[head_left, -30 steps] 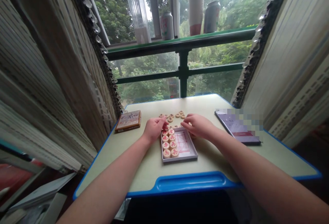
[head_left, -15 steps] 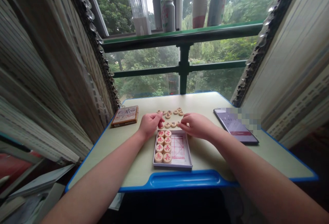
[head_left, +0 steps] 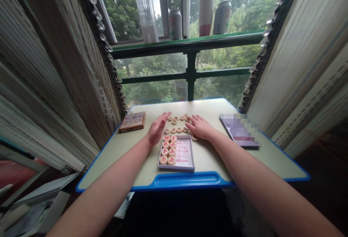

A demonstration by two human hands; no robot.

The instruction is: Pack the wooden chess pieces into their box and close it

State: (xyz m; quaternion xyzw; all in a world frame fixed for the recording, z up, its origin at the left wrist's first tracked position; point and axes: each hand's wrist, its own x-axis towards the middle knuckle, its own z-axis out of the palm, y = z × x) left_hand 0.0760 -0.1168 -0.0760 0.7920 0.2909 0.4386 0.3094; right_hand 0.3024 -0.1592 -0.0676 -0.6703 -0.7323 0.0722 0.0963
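Observation:
My left hand [head_left: 157, 129] is open with fingers stretched forward, just left of some loose Chinese chess pieces [head_left: 174, 122]. My right hand [head_left: 199, 126] lies palm down with fingers spread over the right end of those pieces, partly covering some. Between the hands a row of round wooden pieces [head_left: 174, 130] runs along the far side of a shallow white box [head_left: 190, 167]. Inside the box, red-lettered pieces [head_left: 172, 151] stand in two columns on the left. A printed red grid [head_left: 182, 151] shows on the box floor at right. One piece [head_left: 194, 138] sits by the box's far right corner.
On the table [head_left: 141, 164], a brown patterned box [head_left: 132, 121] lies at left and a phone [head_left: 239, 133] at right. A blue tray groove [head_left: 187, 179] lines the near edge. Cans [head_left: 222, 17] stand on the window ledge, with curtains [head_left: 288, 66] at both sides.
Both hands have opened from a pinch and spread their fingers. The left hand has drawn back from the row, and the right has moved forward over the pieces. The view has shifted slightly.

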